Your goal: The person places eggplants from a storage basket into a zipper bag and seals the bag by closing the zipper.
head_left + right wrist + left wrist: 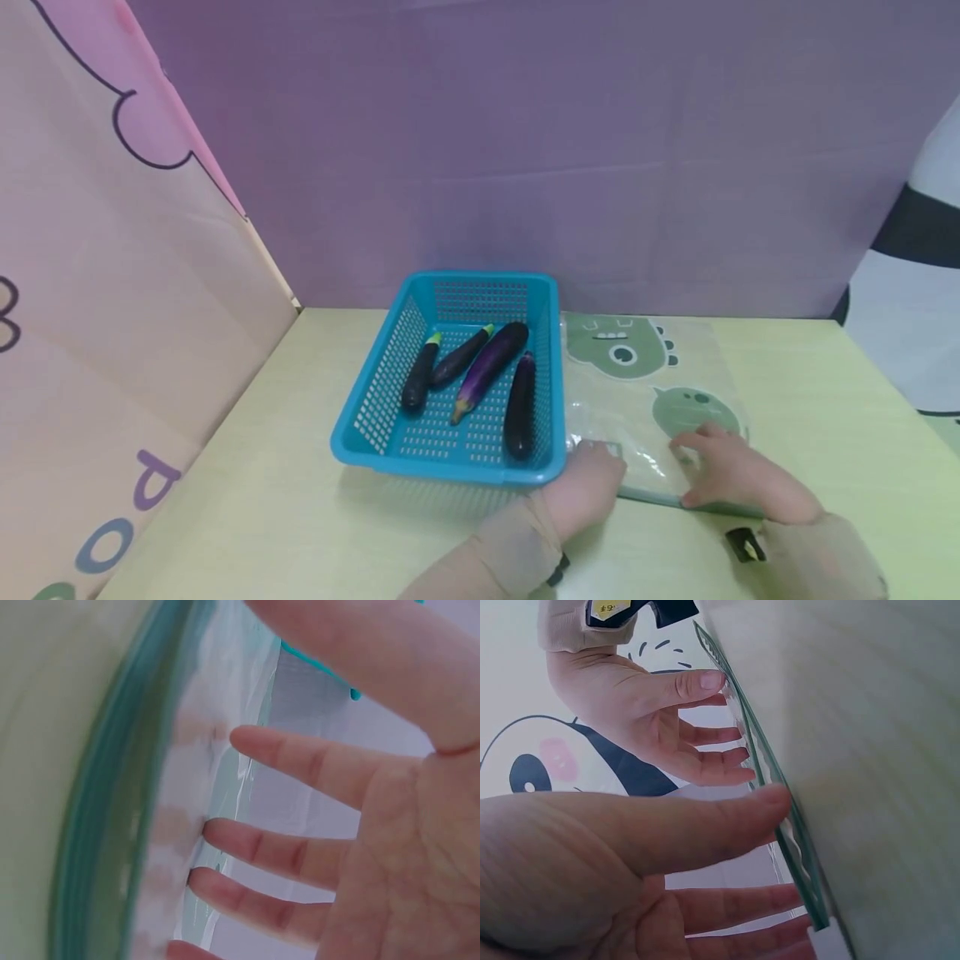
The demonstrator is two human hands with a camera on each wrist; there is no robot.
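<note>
A clear plastic zip bag (637,417) with green cartoon dinosaur prints lies flat on the table, right of a blue basket. My left hand (588,487) is at the bag's near left corner, beside the basket; in the left wrist view its thumb (727,821) touches the green zip edge (784,840), fingers extended. A white slider (829,941) sits at one end of that edge. My right hand (723,471) rests on the bag's near right part. Its straight, spread fingers (274,851) touch the plastic in the right wrist view.
The blue basket (450,475) holds several dark purple eggplants (491,367). It stands on the light wooden table (285,450), close against the bag's left side. A purple cloth backdrop (525,150) hangs behind, with printed panels at both sides.
</note>
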